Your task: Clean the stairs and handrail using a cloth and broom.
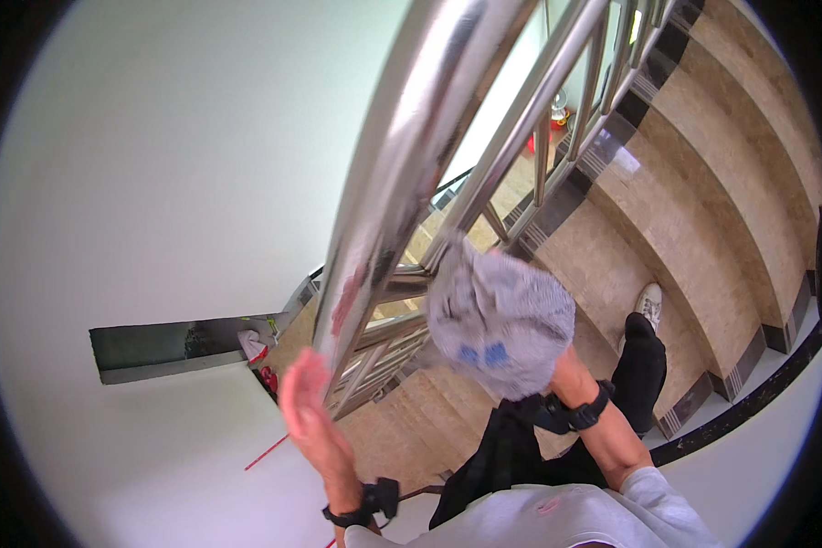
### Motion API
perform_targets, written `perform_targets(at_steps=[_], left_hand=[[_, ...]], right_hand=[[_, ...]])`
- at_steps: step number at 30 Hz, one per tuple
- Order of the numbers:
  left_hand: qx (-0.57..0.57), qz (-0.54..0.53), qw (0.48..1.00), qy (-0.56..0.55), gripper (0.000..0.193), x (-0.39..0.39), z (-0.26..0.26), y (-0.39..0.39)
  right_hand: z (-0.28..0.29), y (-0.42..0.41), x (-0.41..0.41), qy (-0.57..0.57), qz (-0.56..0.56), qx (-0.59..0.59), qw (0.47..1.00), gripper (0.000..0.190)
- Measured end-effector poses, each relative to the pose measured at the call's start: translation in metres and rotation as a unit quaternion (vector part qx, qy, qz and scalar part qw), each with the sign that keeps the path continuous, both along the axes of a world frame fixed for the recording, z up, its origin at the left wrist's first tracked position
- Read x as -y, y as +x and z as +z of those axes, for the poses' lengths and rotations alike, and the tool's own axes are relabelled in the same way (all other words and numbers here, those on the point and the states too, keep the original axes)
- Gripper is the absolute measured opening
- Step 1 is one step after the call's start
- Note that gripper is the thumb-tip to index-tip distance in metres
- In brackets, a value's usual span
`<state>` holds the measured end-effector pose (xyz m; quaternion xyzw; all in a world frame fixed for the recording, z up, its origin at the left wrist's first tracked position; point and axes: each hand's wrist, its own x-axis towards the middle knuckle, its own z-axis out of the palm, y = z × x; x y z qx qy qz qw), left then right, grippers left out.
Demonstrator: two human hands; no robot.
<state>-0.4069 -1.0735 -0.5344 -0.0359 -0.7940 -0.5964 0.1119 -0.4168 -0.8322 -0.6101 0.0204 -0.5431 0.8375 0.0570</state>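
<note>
A crumpled grey cloth [500, 318] with blue patches is blurred beside the stair railing. My right hand [566, 370] grips it from behind, and the cloth hides most of the fingers. My left hand [306, 397] is raised at the lower end of the thick polished metal handrail [390, 151], fingers extended and nothing held. Whether its fingertips touch the rail cannot be told. The handrail reflects the surroundings, with a reddish reflection near that hand. Thinner metal bars [520, 127] run alongside it.
Curved beige stone steps [664, 178] with dark edging rise at the right; my shoe [649, 305] rests on one. Lower steps [418, 425] show beneath the railing. A white wall [178, 171] fills the left, with a dark opening [151, 349]. Red and white items [252, 346] lie below.
</note>
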Motion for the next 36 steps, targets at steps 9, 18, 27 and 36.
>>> perform_targets(at_steps=[9,18,27,36], left_hand=[[0.118,-0.001,0.967,-0.227,0.047,0.070,-0.058,-0.069],[0.036,0.020,0.973,-0.229,0.045,0.050,-0.070,-0.070],[0.013,0.018,0.976,-0.217,0.043,0.051,-0.066,-0.069],[0.019,-0.007,0.971,-0.239,0.039,0.056,-0.071,-0.071]], right_hand=[[-0.007,-0.046,0.087,0.261,-0.178,-0.116,0.942,0.058],[-0.036,-0.043,0.108,0.206,-0.263,-0.058,0.941,0.039],[-0.098,0.008,0.169,0.046,-0.109,0.146,0.982,0.032],[-0.085,-0.039,0.187,0.302,-0.156,0.135,0.931,0.028]])
